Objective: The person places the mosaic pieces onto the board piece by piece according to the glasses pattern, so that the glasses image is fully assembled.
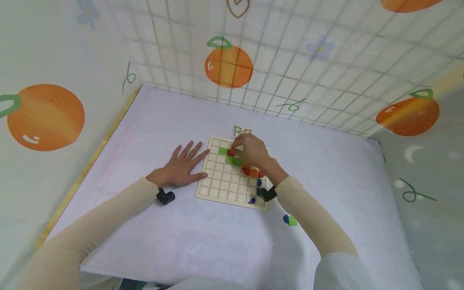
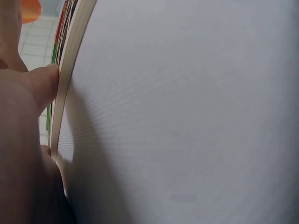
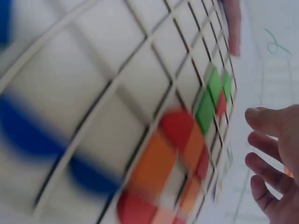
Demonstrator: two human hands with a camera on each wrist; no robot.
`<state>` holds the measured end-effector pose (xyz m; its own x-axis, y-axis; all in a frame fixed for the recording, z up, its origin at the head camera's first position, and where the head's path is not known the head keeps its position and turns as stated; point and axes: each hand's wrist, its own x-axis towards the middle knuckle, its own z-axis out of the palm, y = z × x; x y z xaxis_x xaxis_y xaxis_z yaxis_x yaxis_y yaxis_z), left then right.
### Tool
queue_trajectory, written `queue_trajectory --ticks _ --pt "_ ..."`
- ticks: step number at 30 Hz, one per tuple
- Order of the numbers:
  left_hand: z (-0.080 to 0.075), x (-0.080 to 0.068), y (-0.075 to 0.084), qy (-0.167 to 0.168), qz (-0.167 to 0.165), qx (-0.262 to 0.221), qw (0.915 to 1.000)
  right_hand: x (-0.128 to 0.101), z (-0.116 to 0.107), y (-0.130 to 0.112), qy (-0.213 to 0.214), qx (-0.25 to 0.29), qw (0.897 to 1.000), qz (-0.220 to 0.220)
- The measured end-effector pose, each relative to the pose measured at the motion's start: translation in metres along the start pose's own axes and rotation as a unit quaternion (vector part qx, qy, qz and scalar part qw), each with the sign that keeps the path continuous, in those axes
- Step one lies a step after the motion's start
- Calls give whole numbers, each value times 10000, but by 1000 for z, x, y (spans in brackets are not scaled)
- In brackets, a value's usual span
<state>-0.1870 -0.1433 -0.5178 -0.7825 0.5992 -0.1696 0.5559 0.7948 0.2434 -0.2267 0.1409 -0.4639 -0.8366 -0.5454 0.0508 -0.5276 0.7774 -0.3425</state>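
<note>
The left hand (image 1: 181, 166) lies spread with its thumb touching the left edge of the grid board (image 1: 219, 187), where a red tile (image 1: 230, 152) sits beside green tiles (image 1: 230, 160), just left of the nearer right hand (image 1: 252, 150), whose fingers bend loosely with nothing visible between them.

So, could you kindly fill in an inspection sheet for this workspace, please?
Surface: pale, smooth-looking covering, yellow strip along the left edge.
Job's things: pale wooden grid board bearing green, red, orange and blue flat pieces; small printed card beyond its far edge.
Clutter: blue rounded piece and green square piece, loose off the board, near its right side.
Hands: left hand spread, touching the board's left edge; right hand over the far part, fingers bent, no held piece visible.
Cables: nothing seen.
Surroundings: white walls printed with oranges and grid lines.
</note>
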Motion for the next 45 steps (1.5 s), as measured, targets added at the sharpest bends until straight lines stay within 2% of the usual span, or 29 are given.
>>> queue_trajectory --ticks 3,7,13,18,24,28,31,40,45 --pt "-1 0 1 16 -30 -21 10000 -20 -14 13 13 89 9993 357" --pt "-2 -1 2 -7 -44 -44 10000 -50 -26 30 -230 81 9947 998" --pt "-2 0 2 -42 -27 -33 10000 -94 -33 46 -831 91 9782 1900" --pt "-3 -1 1 -57 -49 26 10000 -114 -31 46 -1043 277 9676 2282" --pt "-3 -2 0 -47 -29 -9 10000 -117 -23 44 -758 456 9670 2388" --pt "-1 -2 0 -1 12 -27 10000 -115 -20 42 -562 596 9578 2757" --pt "-1 -1 0 9 27 -19 10000 -114 -20 41 -558 613 9555 2833" --pt "-1 0 2 -33 -21 105 9999 -104 -23 49 -484 693 9642 2513" --pt "-1 -1 3 -53 -62 87 9999 -84 -31 54 -202 647 9756 2088"
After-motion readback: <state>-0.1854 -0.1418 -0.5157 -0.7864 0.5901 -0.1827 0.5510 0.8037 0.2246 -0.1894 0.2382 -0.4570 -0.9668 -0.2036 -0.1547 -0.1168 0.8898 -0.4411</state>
